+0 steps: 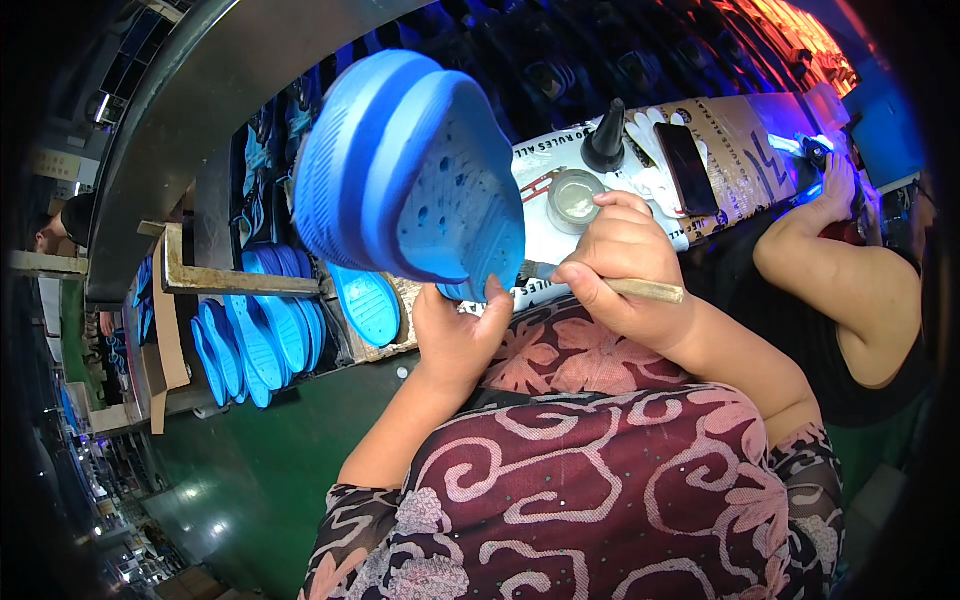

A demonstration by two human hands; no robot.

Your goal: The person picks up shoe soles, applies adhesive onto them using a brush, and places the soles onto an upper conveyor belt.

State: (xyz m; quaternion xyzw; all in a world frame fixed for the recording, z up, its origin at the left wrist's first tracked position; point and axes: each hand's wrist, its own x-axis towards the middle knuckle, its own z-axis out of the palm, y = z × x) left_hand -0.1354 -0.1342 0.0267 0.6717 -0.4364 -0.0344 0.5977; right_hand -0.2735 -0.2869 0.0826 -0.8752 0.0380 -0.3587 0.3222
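Observation:
My left hand (455,325) grips a thick blue shoe sole (350,160) by its near end, holding it tilted up above the bench. The hollow inner face of the sole shows several small holes. My right hand (630,265) is closed round the wooden handle of a brush (645,289). The bristles point left and meet the near rim of the sole, close to my left thumb; whether they touch it I cannot tell. Just beyond my right hand stands a round clear cup (575,200) with pale contents.
Several blue insole-shaped pieces (260,335) stand in a row at left, near a wooden bar (240,283); one blue piece (365,305) lies closer. A black cone-shaped bottle (605,140) and a phone (685,168) are on the bench. Another person's arm (850,260) is at right.

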